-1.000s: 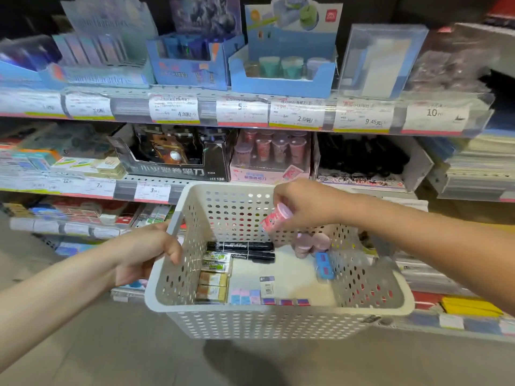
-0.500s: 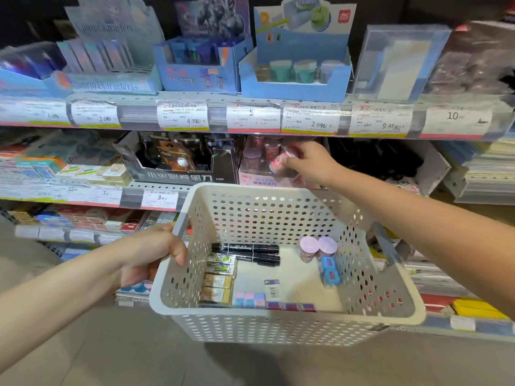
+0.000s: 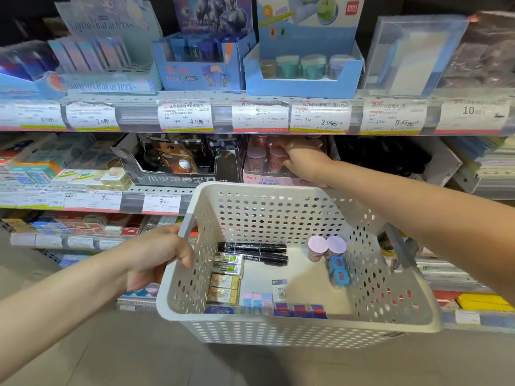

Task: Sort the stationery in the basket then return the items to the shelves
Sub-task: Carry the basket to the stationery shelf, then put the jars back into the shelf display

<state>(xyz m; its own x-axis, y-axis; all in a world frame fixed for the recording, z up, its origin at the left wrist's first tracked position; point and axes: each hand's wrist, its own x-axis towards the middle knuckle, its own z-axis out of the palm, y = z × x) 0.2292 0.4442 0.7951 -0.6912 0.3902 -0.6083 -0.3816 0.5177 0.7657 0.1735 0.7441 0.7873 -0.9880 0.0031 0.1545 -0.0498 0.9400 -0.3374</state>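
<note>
Right now the right hand [image 3: 302,162] reaches into the pink display box [image 3: 267,176] on the middle shelf [image 3: 156,190], fingers curled round a pink sharpener [image 3: 277,158] being set among its like; the grip is partly hidden by the shelf edge above. Left hand [image 3: 156,256] is clamped on the grey handle [image 3: 186,225] of the white perforated basket [image 3: 278,325], holding it out level below the shelf, just under the display box.

Risks, judged from here: the basket hangs from one hand only, so a tilt could slide the loose items into a heap and undo the sorting. Placing the sharpener blind among packed neighbours could knock one over or out of the box. The basket's far rim sits close to the shelf lip and could bump it as the arm withdraws.

Count in basket: two black markers [image 3: 253,252] lying side by side at the back; four wrapped erasers [image 3: 225,277] stacked down the left wall, two green-labelled, two yellowish; two lilac-lidded sharpeners [image 3: 326,246] upright at the right; two blue sharpeners [image 3: 338,271] just in front of them; three pastel erasers [image 3: 256,302] and three dark blue-red ones [image 3: 299,310] along the near wall; one small barcode card [image 3: 279,289]; one blue item in the near left corner, too hidden to name.
</note>
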